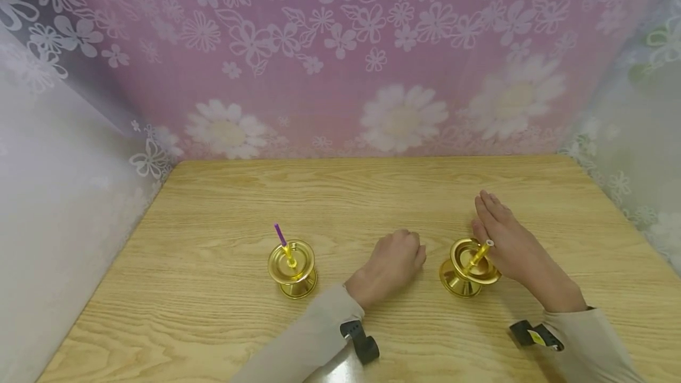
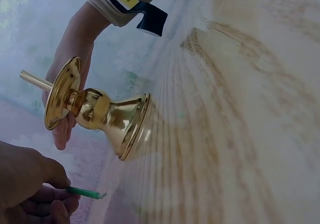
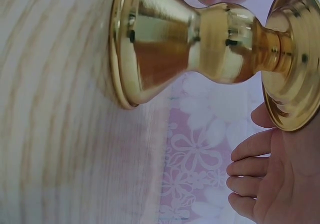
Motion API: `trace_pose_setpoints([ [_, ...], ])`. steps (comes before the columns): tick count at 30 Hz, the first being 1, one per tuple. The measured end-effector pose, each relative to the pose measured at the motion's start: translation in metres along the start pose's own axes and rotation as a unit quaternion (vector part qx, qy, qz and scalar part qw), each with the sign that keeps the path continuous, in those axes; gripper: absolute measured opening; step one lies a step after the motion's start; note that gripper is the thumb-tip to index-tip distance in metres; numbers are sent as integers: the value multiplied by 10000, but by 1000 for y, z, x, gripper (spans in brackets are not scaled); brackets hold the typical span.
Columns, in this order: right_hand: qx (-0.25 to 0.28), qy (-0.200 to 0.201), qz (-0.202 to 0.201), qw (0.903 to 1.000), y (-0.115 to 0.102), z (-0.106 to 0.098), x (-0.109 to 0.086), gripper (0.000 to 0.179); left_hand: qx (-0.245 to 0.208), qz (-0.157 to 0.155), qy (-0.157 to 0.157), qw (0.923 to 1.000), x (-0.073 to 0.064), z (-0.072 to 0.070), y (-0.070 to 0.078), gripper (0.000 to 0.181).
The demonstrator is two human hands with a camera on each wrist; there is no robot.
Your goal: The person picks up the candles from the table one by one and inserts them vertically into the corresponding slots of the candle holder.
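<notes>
My left hand pinches a thin green candle with a pale wick; the left wrist view shows it between thumb and fingers, while in the head view the hand hides it. To its right stands a shiny gold candlestick with a round dish and a slim upright tube, no candle in the tube. My right hand is just beyond that candlestick on its right side, fingers extended, palm toward the dish, holding nothing. Further left, a second gold candlestick carries a purple candle, which leans slightly.
Both candlesticks stand on a wood-grain table. A pink floral backdrop rises behind its far edge, with pale panels on the left and right. Black camera bands sit on both wrists over the beige sleeves.
</notes>
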State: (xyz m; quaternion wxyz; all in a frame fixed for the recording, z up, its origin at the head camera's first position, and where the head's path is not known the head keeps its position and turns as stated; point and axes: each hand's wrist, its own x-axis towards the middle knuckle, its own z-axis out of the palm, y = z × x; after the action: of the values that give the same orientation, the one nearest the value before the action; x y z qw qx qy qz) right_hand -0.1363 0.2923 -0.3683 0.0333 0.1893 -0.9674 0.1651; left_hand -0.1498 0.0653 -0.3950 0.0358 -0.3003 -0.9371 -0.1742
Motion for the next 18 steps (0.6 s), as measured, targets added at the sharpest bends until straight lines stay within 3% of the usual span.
trace_pose_setpoints([
  [8,-79,107,-40,9999,1,2,0,54,-272,496,710,9959,-1,-2,1,25],
  [18,-100,123,-19,9999,2,3,2,54,-744,693,1031,9895,-1,-6,0,18],
])
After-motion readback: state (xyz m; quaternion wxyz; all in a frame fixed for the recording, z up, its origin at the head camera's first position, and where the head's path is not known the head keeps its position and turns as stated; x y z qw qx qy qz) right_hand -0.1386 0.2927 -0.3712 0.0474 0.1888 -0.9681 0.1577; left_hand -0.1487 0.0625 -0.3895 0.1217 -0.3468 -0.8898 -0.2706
